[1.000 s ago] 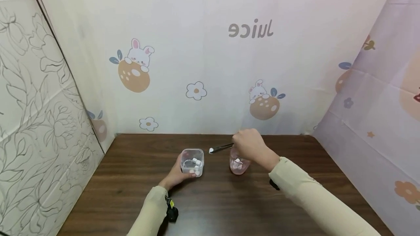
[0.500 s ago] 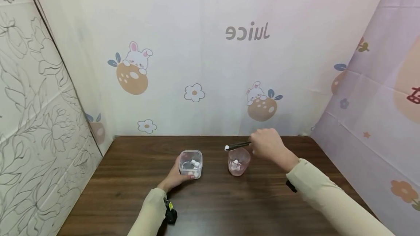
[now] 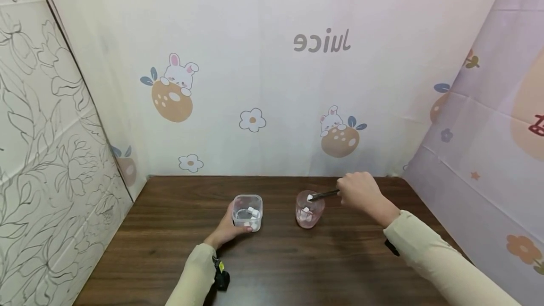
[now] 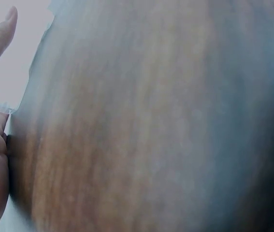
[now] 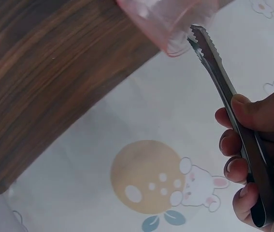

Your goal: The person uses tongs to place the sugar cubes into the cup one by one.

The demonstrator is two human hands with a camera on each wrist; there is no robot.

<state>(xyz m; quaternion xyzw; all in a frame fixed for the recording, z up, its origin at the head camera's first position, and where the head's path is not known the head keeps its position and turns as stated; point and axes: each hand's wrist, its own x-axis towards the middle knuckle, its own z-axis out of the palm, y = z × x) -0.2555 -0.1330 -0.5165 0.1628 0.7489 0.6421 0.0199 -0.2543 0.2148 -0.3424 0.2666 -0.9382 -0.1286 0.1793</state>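
Note:
My left hand (image 3: 227, 228) grips a clear square plastic container (image 3: 247, 201) from its left side, thumb along the near wall. Several white cubes (image 3: 253, 212) lie inside it. To its right stands a pinkish see-through cup (image 3: 310, 221) holding more white cubes. My right hand (image 3: 361, 195) is right of the cup, its fingers wrapped round metal tongs (image 5: 252, 150) with toothed tips. The tongs' tips reach over the cup's mouth, with one white cube (image 3: 310, 198) at their end. In the left wrist view, the thumb and palm show beside the pale container wall.
Everything stands on a dark brown wooden table (image 3: 272, 268). A printed fabric backdrop (image 3: 272, 84) rises behind its back edge, with similar sheets at both sides. A black wrist camera (image 3: 221, 277) sits under the left sleeve.
My right hand has moved to the right, bringing the tongs and cube from between the two containers to over the cup, and lowered them at its mouth. The left hand stays on the container.

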